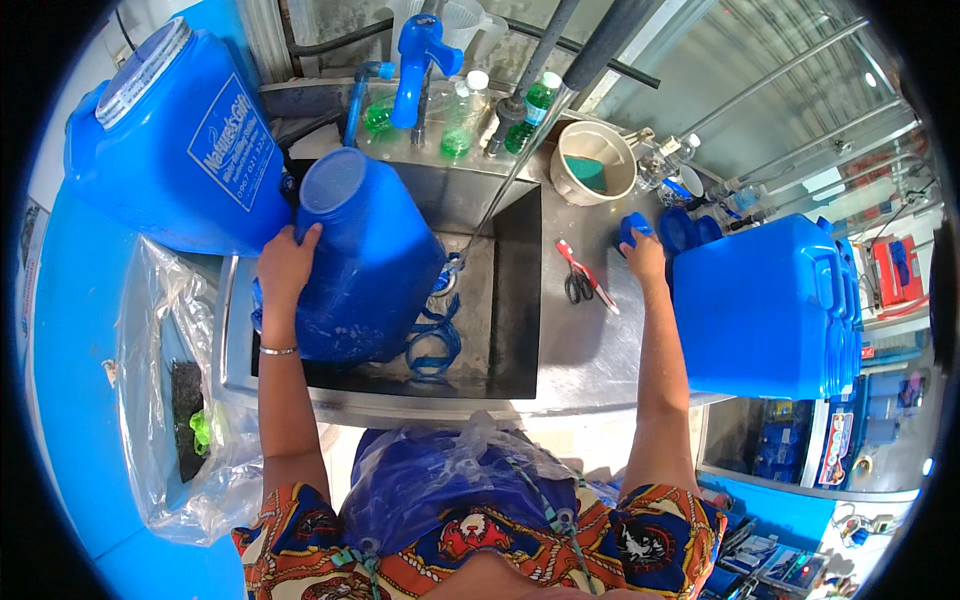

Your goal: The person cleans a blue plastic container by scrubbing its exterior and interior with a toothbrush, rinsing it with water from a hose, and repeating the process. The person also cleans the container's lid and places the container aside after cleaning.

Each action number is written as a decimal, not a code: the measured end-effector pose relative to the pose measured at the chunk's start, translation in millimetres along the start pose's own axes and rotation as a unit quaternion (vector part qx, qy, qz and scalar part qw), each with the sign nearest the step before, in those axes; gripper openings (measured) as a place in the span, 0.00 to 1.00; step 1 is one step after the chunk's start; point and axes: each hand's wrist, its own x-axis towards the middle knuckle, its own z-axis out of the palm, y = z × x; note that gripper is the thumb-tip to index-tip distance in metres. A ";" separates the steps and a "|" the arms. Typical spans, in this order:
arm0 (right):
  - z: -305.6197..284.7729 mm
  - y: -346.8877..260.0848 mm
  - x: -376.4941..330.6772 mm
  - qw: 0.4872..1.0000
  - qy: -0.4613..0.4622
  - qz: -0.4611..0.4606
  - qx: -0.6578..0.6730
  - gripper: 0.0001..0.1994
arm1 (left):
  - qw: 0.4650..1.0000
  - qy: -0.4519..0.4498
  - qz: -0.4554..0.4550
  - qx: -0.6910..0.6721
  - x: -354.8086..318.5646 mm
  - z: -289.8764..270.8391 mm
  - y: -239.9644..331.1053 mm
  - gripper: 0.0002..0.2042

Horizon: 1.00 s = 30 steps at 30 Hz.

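A large blue plastic water jug (375, 265) leans in the steel sink (519, 310), its round neck up toward the far left. My left hand (288, 265) grips the jug's left side, just below the neck; some of its fingers are hidden. Out over the counter, my right hand (646, 258) is closed on a small blue cap (634, 226). Red-handled scissors (580, 278) lie on the steel counter between the sink and that hand. Curled blue plastic strips (432, 350) rest on the sink bottom, partly behind the jug.
Another blue jug (180, 150) stands at far left, and more blue jugs (765, 310) stand at right. Behind the sink are a blue tap (420, 60), green-liquid bottles (464, 115) and a beige bucket (592, 140) with a green pad. A clear plastic bag (160, 400) hangs left.
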 end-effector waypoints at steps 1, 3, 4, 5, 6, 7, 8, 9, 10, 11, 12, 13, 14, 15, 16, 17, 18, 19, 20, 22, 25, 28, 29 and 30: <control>10.7 2.2 -10.0 0.998 0.056 0.012 -0.031 0.22 | 1.000 0.010 0.018 -0.004 -0.2 -1.6 7.3 0.28; 26.0 0.6 -44.0 0.994 0.049 -0.094 0.031 0.22 | 0.999 0.011 0.037 -0.006 -2.3 -6.8 21.5 0.27; 33.3 -3.8 -64.7 0.997 -0.027 -0.040 0.066 0.19 | 0.999 0.004 0.041 -0.004 -3.3 -9.6 28.3 0.27; 39.0 -7.6 -83.7 0.994 -0.022 0.006 0.111 0.17 | 0.999 0.003 0.045 -0.002 -3.7 -11.9 34.6 0.27; 42.3 -8.9 -96.6 0.997 -0.013 -0.003 0.081 0.15 | 0.998 0.003 0.054 0.012 -4.1 -12.2 41.5 0.25; 43.6 -10.6 -106.5 0.997 0.037 -0.027 0.060 0.14 | 0.998 0.003 0.065 0.011 -5.3 -11.9 47.2 0.24; 42.9 -13.2 -111.8 0.998 0.048 -0.036 0.032 0.13 | 0.997 0.003 0.072 0.013 -6.7 -8.9 54.9 0.23; 40.6 -18.9 -113.3 0.992 0.103 -0.030 0.062 0.13 | 0.997 0.006 0.082 0.013 -7.7 -5.9 62.0 0.23; 34.9 -25.9 -110.3 0.989 0.119 -0.008 0.085 0.13 | 0.996 -0.001 0.091 0.017 -8.3 -3.2 68.8 0.22; 27.1 -36.7 -103.9 0.986 0.116 0.054 0.106 0.14 | 0.994 -0.003 0.104 0.019 -8.6 -0.1 76.8 0.21; 15.7 -51.4 -96.9 0.976 0.160 0.009 0.150 0.16 | 0.992 0.001 0.123 0.016 -7.5 1.9 85.3 0.20; 2.3 -70.3 -87.4 0.974 0.151 -0.059 0.158 0.17 | 0.990 -0.009 0.138 0.012 -7.4 3.4 94.3 0.20; -11.9 -94.6 -79.7 0.960 0.178 -0.119 0.181 0.19 | 0.987 -0.017 0.160 0.005 -8.2 4.4 103.1 0.19; -26.2 -119.8 -74.3 0.944 0.136 -0.162 0.255 0.24 | 0.983 -0.025 0.183 -0.002 -9.6 5.4 112.2 0.19; -39.2 -147.4 -65.8 0.925 0.114 -0.226 0.285 0.28 | 0.980 -0.032 0.197 -0.001 -11.1 6.8 121.6 0.19; -51.8 -170.8 -60.7 0.945 0.019 -0.235 0.228 0.28 | 0.977 -0.039 0.211 0.000 -12.8 8.3 129.5 0.19; -61.4 -193.1 -50.0 0.953 -0.030 -0.264 0.144 0.25 | 0.975 -0.037 0.219 0.003 -14.8 9.9 135.8 0.19; -72.9 -206.4 -40.7 0.964 -0.010 -0.238 0.114 0.23 | 0.970 -0.048 0.238 0.002 -15.1 10.0 138.6 0.20; -84.7 -211.5 -31.2 0.965 -0.002 -0.245 0.096 0.22 | 0.967 -0.051 0.250 0.005 -14.9 9.7 138.7 0.20; -102.5 -216.1 -23.8 0.975 -0.012 -0.222 0.014 0.19 | 0.963 -0.064 0.262 0.005 -11.2 6.2 131.9 0.21; -119.6 -213.7 -23.7 0.970 -0.084 -0.219 0.061 0.18 | 0.978 -0.056 0.202 0.000 -1.2 -1.6 118.7 0.21; -123.6 -221.7 -24.9 0.884 -0.100 -0.385 0.247 0.17 | 0.972 -0.058 0.228 -0.005 -3.3 -0.1 121.5 0.21; -122.8 -225.3 -22.8 0.923 -0.062 -0.332 0.186 0.17 | 0.967 -0.064 0.248 -0.006 -6.9 2.7 125.9 0.21; -122.5 -227.9 -14.9 0.949 -0.058 -0.290 0.114 0.16 | 0.963 -0.082 0.256 -0.005 -10.1 5.5 130.0 0.21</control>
